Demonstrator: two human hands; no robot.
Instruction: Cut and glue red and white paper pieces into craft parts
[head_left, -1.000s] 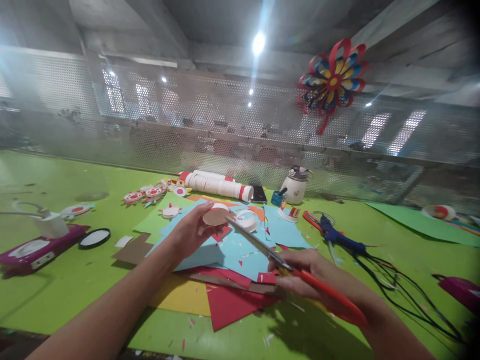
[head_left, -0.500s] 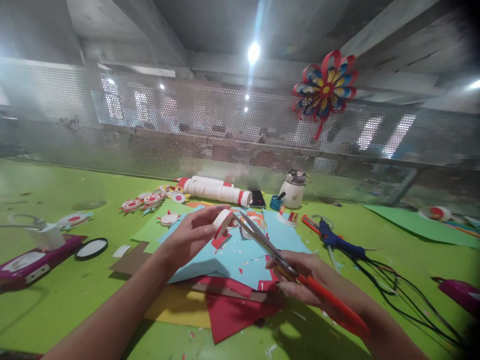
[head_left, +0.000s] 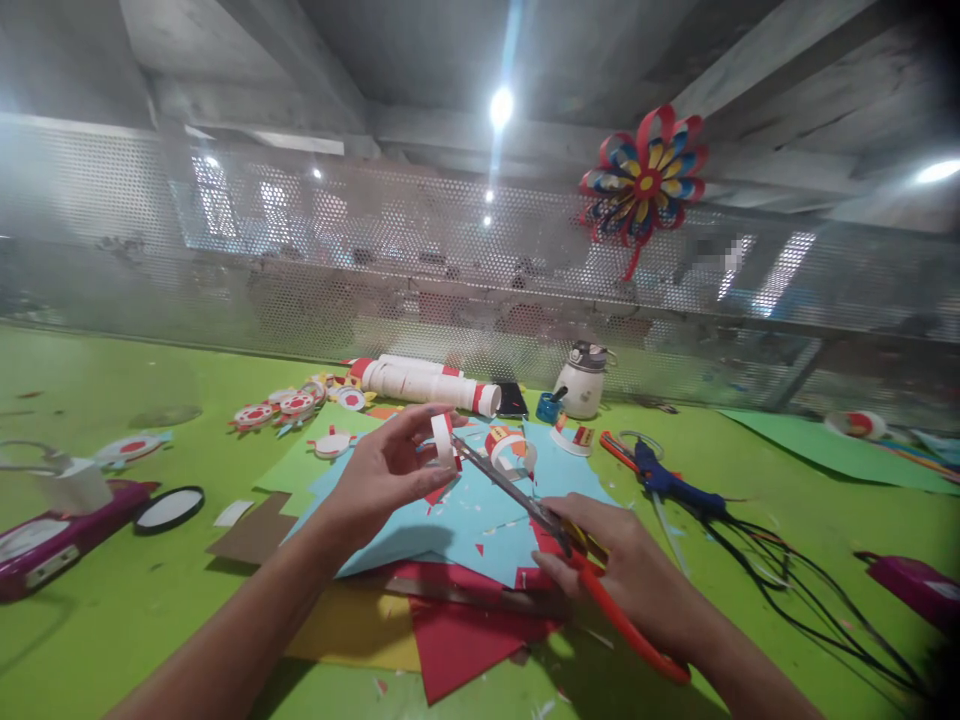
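My left hand (head_left: 386, 472) pinches a small white-and-red paper piece (head_left: 443, 440) edge-on above the coloured sheets. My right hand (head_left: 626, 575) grips orange-handled scissors (head_left: 555, 540), their blades closed on the lower edge of that piece. Below both hands lie light blue paper sheets (head_left: 450, 520), a red sheet (head_left: 457, 635) and a yellow sheet (head_left: 360, 625) on the green table (head_left: 112, 620).
A blue glue gun (head_left: 675, 485) with black cable lies right of the sheets. White paper rolls (head_left: 424, 382), a white pot (head_left: 583, 380) and red-white paper discs (head_left: 289, 405) sit at the back. A purple tool (head_left: 45, 535) is at left. A paper flower (head_left: 643, 185) hangs on the mesh wall.
My left hand has turned the paper piece from flat to edge-on. The scissor blades opened and then came together on it, and my right hand shifted slightly left.
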